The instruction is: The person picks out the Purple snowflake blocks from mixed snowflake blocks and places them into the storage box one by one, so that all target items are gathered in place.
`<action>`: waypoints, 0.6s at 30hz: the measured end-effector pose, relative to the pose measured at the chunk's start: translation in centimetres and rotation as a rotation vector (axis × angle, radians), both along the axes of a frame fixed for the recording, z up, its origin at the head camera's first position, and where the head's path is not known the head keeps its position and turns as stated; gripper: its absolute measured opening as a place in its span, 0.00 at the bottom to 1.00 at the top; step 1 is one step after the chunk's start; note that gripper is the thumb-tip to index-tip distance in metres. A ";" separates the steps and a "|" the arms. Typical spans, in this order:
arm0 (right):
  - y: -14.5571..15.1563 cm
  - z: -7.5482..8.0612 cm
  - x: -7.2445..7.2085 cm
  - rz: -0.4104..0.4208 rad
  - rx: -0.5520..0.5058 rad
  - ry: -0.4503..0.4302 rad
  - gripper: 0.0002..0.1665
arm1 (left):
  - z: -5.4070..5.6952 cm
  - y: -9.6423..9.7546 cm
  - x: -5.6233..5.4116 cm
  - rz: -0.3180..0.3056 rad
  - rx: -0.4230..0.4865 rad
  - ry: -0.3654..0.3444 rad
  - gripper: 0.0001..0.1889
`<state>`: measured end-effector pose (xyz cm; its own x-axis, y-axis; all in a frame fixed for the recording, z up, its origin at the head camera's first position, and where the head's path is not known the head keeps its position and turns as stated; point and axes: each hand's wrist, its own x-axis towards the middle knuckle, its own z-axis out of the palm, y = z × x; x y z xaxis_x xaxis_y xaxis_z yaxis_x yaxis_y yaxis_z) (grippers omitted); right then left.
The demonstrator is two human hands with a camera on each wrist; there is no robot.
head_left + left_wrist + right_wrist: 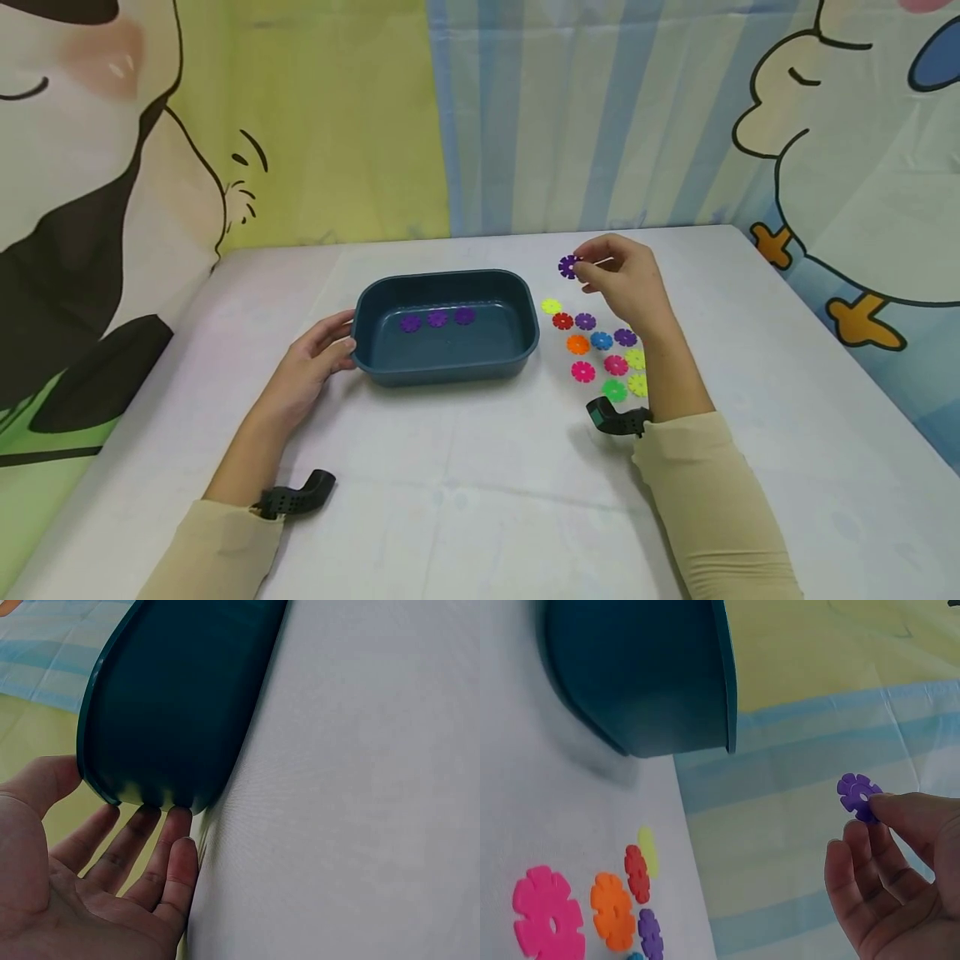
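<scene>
A dark teal plastic tub stands on the white-covered table. My left hand holds its left end; in the left wrist view the thumb meets the rim and bent fingertips touch the end wall. Three purple flower-shaped discs lie in a row inside the tub. My right hand pinches another purple flower disc between thumb and fingers. It is raised above the table, to the right of the tub's far corner. Below that hand lie several loose flower discs in yellow, red, orange, blue, purple, pink and green.
The white tabletop reaches a cartoon-printed cloth backdrop behind and at both sides. A black wrist strap is on the left wrist, another black strap on the right, near the closest discs.
</scene>
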<state>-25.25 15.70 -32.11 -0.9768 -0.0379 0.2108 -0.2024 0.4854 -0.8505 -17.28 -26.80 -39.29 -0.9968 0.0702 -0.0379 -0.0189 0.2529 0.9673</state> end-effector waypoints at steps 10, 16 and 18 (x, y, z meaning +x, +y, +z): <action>-2.9 0.1 -0.1 0.078 -0.027 -0.015 0.12 | -0.2 0.0 -0.1 0.007 0.012 -0.008 0.31; -4.2 0.2 -0.1 0.114 -0.039 -0.019 0.12 | -0.2 -0.1 0.0 0.008 0.011 -0.003 0.31; -4.4 0.2 -0.1 0.121 -0.040 -0.019 0.12 | -0.2 -0.1 -0.1 0.006 0.012 -0.002 0.31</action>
<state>-25.38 11.28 -31.90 -0.9694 -0.1474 0.1961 -0.2411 0.4245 -0.8728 -17.36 -26.90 -39.44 -0.9971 0.0647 -0.0391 -0.0224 0.2409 0.9703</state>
